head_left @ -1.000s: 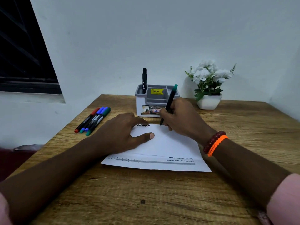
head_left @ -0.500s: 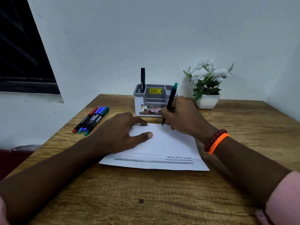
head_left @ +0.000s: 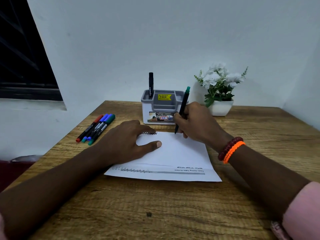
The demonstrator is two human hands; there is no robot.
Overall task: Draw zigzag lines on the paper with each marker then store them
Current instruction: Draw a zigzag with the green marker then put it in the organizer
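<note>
One marker [head_left: 182, 108] in hand, black-barrelled with a green end cap, gripped upright-tilted by the right hand [head_left: 195, 123], thumb and fingers curled round the lower barrel, tip down at the far edge of the paper [head_left: 178, 155]. Lies at about 12 o'clock on the sheet, tip just right of a short dark zigzag [head_left: 149, 133] running along that far edge. Whether tip touches paper: cannot tell.

One sheet of paper, flat at table centre, pinned by the left hand [head_left: 126, 144], fingers straight and spread, thumb out toward 3 o'clock, pressing the sheet's 9 o'clock half. One older scribble [head_left: 131, 170] along the near edge, beside a grey printed band.

Judged step: drawing in progress with the green-capped marker, an early stroke of the set, most markers not yet used. Next move calls for steady side-to-side strokes at the tip, light downward pressure, left hand holding the sheet from sliding; then capping if needed and dropping the marker into the organizer.

Four markers [head_left: 97, 128] lying side by side at 10 o'clock from the paper, touching or nearly so: one red, two blue, one green by the caps. One black marker [head_left: 151, 84] standing upright in the left rear compartment of the one grey-and-white organizer [head_left: 156, 110], at 12 o'clock just beyond the sheet. Six markers in all.

One potted white-flowered plant [head_left: 220, 94] at 1 o'clock, near the wall. Two bracelets [head_left: 231, 149], dark red and orange, on the right wrist. One wooden table [head_left: 155, 208] under everything.
</note>
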